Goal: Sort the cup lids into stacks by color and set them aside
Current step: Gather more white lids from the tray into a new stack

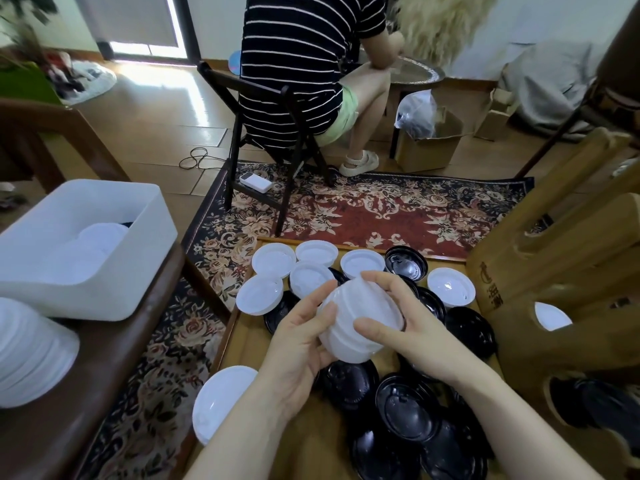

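the stack of white lids [360, 323] is held in the air above the wooden bench [242, 344], between both hands. the left hand [301, 344] holds it from the left and from below, with fingers curled around the side and the thumb on the upper edge. the right hand [398, 320] holds it from the right, with the thumb pressing on the front and the other fingers bent over the top.

under and around the hands, loose white lids [313, 252] lie at the far side of the bench, and many black lids [405, 407] lie nearer, some overlapping each other. one white lid [221, 400] lies at the near left edge.

i judge that the step now is to make the white stack neat before it grows or goes aside. to do it well, both hands should press the rims evenly from two sides, so each lid sits fully in the next one and the stack does not lean. then one hand can carry it while the other collects more white lids.

on the left, on a dark brown seat [90, 362], stands a white box [86, 251] with white lids inside, and beside it a tall white stack [31, 351]; this looks like the place for finished stacks. further away a person in a striped shirt [304, 64] sits on a dark chair [263, 140] on a patterned rug [381, 206].
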Motion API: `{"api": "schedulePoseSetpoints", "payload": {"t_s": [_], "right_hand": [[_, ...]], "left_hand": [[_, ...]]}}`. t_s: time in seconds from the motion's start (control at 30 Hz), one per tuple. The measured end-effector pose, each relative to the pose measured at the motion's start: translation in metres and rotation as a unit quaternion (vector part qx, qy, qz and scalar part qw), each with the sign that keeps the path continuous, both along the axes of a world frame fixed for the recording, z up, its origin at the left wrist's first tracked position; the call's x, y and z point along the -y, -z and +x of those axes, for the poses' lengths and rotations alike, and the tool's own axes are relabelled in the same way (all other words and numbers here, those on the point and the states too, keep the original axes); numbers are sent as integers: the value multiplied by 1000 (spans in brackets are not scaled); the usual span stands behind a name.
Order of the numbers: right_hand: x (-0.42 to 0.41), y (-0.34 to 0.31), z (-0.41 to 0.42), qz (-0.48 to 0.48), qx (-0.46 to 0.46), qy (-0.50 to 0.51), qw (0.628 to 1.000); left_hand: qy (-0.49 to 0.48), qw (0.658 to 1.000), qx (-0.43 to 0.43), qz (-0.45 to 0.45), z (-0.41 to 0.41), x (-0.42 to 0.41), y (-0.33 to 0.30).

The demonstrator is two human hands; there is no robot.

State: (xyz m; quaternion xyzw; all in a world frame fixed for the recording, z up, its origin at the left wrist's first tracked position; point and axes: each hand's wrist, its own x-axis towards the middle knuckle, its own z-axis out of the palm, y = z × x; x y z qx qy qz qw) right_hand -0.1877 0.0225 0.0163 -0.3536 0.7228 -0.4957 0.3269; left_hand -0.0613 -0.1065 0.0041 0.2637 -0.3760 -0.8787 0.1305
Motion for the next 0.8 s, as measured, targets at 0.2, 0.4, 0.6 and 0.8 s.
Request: {"api": "schedulePoseSetpoints", "payload": {"t_s": [0.2, 0.4, 0.6, 0.8], "right_hand": [[-3, -8, 7, 1, -61, -58, 996], [5, -5, 13, -13, -107, -64, 992], [11, 5, 22, -13, -142, -5, 990], [12, 5, 20, -5, -138, 5, 990]], "left_hand": [[-7, 1000, -5, 25, 7, -2, -3], [-12, 1000, 8, -20, 11, -1, -8], [-30, 998, 22, -44, 11, -2, -8], [-11, 997, 17, -73, 10, -4, -8]]}}
